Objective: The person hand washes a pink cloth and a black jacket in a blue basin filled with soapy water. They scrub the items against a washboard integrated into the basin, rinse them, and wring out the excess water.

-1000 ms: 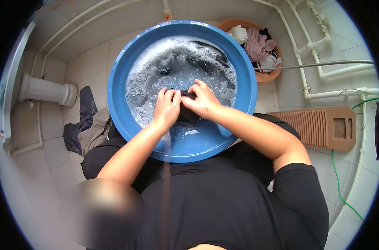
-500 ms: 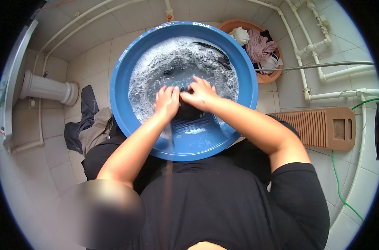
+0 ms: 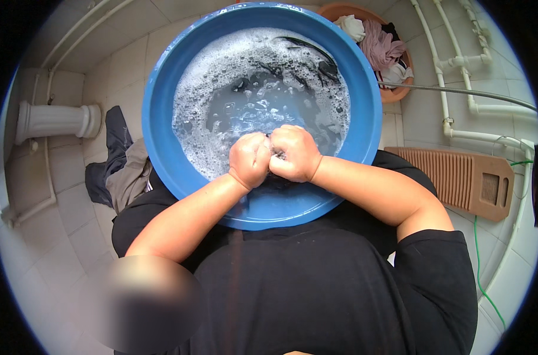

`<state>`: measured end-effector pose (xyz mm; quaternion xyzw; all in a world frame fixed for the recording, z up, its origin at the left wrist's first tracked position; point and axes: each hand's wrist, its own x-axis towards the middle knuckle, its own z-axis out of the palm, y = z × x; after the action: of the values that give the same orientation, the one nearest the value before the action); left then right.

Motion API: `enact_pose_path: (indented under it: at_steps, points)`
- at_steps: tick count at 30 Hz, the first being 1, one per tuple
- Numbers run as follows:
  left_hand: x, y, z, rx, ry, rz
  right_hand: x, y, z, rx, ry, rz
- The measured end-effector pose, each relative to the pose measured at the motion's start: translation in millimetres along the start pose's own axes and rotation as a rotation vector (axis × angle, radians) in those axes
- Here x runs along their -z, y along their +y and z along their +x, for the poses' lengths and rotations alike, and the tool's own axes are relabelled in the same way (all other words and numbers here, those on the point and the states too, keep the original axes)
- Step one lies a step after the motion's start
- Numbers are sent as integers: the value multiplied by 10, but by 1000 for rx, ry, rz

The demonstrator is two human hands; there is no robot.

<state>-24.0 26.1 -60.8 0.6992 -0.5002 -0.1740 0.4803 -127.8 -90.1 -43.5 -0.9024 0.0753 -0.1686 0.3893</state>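
In front of me stands a big blue basin (image 3: 153, 106) of soapy water (image 3: 263, 112), white foam ringing its surface. My left hand (image 3: 250, 160) and my right hand (image 3: 294, 154) are both curled into fists, knuckles side by side over the near part of the basin. Dark wet cloth (image 3: 279, 182) shows beneath and between them; both hands grip it, and most of it is hidden by my fingers. More black cloth (image 3: 327, 72) floats in the foam at the far right side.
An orange-brown tub (image 3: 399, 94) of clothes stands at the far right. A brown washboard (image 3: 440, 177) lies on the right, near a green hose (image 3: 479, 260). Dark and grey-brown clothes (image 3: 124, 165) lie on the floor at left, close to a white pedestal (image 3: 58, 121).
My hands have come toward me and closed into fists pressed together, where fingers were spread before. The water behind them is stirred up, and the view has shifted slightly.
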Motion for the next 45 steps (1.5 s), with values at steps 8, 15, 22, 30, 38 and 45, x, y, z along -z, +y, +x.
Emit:
enact_pose_path:
  at_steps: [8, 15, 22, 30, 38, 45]
  points:
    - [28, -179, 108, 139, -53, -104, -12, 202, 192, -205, -145, 200]
    - [-116, -489, 151, 303, 284, -289, -121, 317, 133, -334, 101, 229]
    - [374, 203, -59, 845, 194, -303, 109, 98, 556, -1232, 932, 1368]
    - [1135, -267, -33, 684, 588, -511, 31, 482, 763, -444, 435, 538]
    - [780, -384, 176, 490, -152, 911, -355, 426, 84, -306, 72, -330]
    - [398, -884, 286, 410, -356, 1064, -299, 298, 106, -188, -3, -378]
